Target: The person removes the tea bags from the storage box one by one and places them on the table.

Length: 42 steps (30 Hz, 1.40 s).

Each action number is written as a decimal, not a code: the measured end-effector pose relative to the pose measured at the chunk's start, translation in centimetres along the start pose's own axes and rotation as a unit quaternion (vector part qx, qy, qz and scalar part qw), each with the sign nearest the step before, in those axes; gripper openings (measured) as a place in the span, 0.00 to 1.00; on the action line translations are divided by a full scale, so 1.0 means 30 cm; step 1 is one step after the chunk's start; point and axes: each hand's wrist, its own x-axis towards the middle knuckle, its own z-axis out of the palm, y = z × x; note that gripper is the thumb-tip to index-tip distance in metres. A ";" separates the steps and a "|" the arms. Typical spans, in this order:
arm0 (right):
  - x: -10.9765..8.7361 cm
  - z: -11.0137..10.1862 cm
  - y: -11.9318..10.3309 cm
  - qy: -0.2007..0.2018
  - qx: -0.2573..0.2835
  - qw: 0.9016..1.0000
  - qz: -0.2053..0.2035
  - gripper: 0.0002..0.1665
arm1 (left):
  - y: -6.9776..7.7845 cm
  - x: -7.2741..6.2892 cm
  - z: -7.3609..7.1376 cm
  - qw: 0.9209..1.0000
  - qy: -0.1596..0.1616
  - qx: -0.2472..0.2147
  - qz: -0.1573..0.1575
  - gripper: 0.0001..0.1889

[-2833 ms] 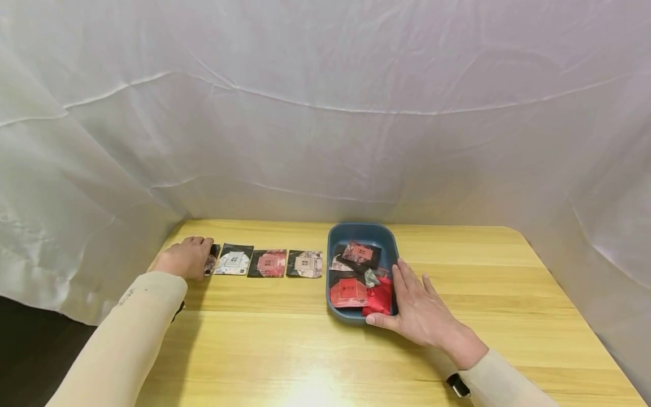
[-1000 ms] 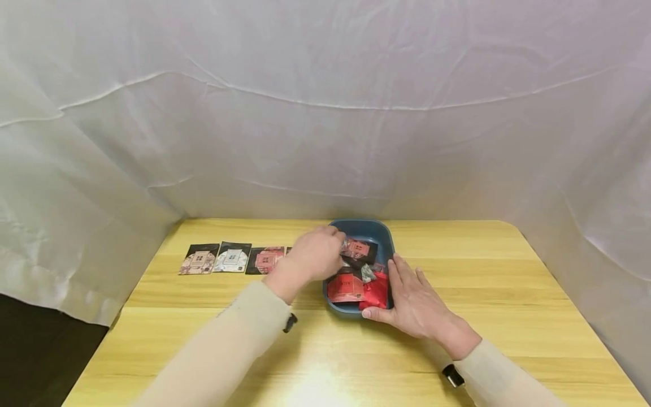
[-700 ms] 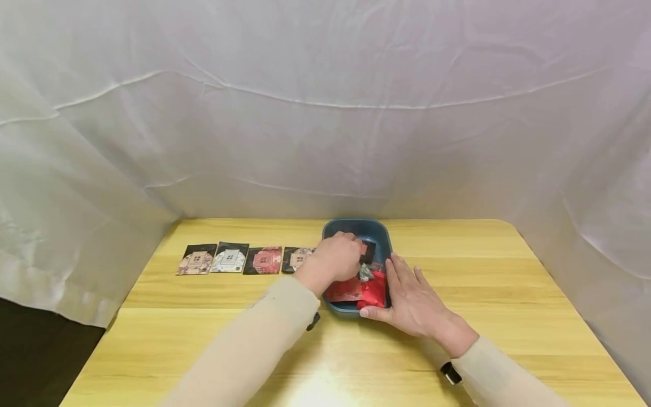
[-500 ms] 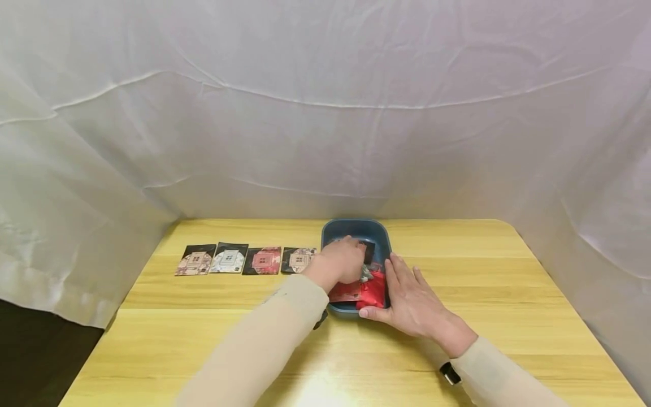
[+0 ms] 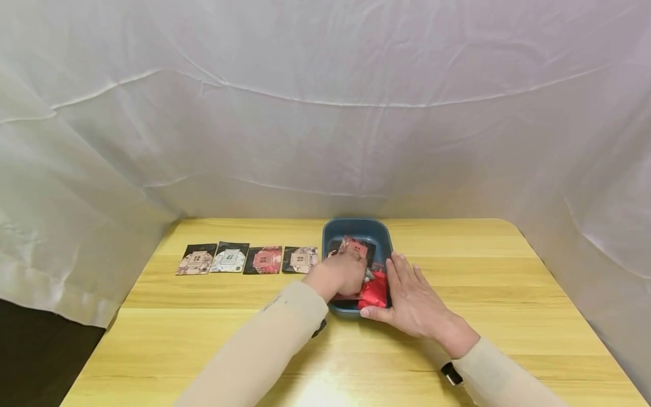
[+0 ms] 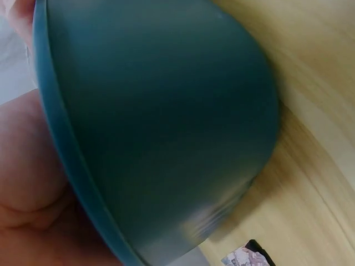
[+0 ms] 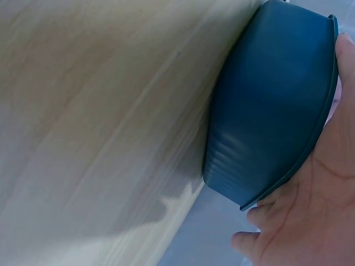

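- Blue tub (image 5: 362, 227): upright on the wooden table (image 5: 244, 333), near its far edge. Clock centred on tub, 12 pointing away from you.
- Inside tub: red-labelled packet (image 5: 359, 249) toward 12, partly under your left fingers; shiny red pouch (image 5: 373, 291) at 5. Other packets overlap, mostly covered.
- Your left hand (image 5: 348, 274): comes in from 8, over the packets. Fingertips hidden; cannot tell whether they pinch anything.
- Your right hand (image 5: 414, 302): at 4, against the rim, fingers straight, thumb spread toward 6.
- At 9, four flat packets in a row, going outward: beige packet (image 5: 300, 260), pink packet (image 5: 263, 260), white packet (image 5: 230, 258), pale pink packet (image 5: 196, 260).
- White cloth (image 5: 315, 141): hangs beyond the table at 12.
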 end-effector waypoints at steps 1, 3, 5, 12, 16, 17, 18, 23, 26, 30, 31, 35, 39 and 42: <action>0.000 0.001 0.001 0.000 0.000 1.000 0.000 0.80 | 0.001 -0.002 0.001 1.000 0.002 0.006 0.002 0.30; 0.000 0.003 0.002 0.000 -0.001 1.000 0.000 0.80 | 0.001 -0.002 0.004 1.000 0.003 0.011 0.000 0.31; 0.000 0.005 0.004 0.000 -0.002 1.000 0.000 0.80 | -0.001 0.005 0.007 1.000 0.003 0.011 -0.008 0.34; 0.001 0.013 0.005 -0.001 0.001 1.000 0.002 0.80 | -0.012 0.044 0.027 0.999 0.001 -0.014 -0.047 0.37; 0.001 0.015 0.004 0.000 0.005 1.000 0.004 0.80 | -0.007 0.048 0.033 0.999 -0.016 -0.012 -0.047 0.36; 0.000 0.015 0.004 0.000 0.005 1.000 0.004 0.80 | -0.004 0.046 0.034 0.999 -0.018 -0.012 -0.046 0.36; 0.000 0.015 0.005 -0.001 0.006 1.000 0.004 0.80 | 0.000 0.041 0.033 0.999 -0.016 -0.013 -0.043 0.37; -0.003 0.016 0.007 -0.002 0.011 1.000 0.007 0.80 | 0.032 0.010 0.024 0.999 0.007 0.027 -0.029 0.36; -0.003 0.017 0.008 -0.001 0.013 1.000 0.006 0.79 | 0.050 -0.014 0.019 0.999 0.008 0.047 -0.024 0.36; -0.002 0.017 0.006 0.001 0.011 1.000 0.003 0.79 | 0.062 -0.055 0.008 0.999 -0.006 0.035 -0.009 0.36; -0.002 0.016 0.005 0.001 0.010 1.000 0.002 0.79 | 0.064 -0.067 0.003 0.999 -0.009 0.031 -0.004 0.36; 0.000 0.011 0.004 0.003 0.006 1.000 -0.002 0.79 | 0.063 -0.113 -0.016 1.000 -0.003 0.017 0.016 0.30; 0.000 0.007 0.004 0.006 0.001 1.000 -0.004 0.79 | 0.056 -0.130 -0.023 1.000 0.020 0.019 0.015 0.32; -0.001 0.007 0.003 0.005 0.001 1.000 -0.004 0.79 | 0.051 -0.115 -0.010 0.999 0.027 0.031 0.001 0.34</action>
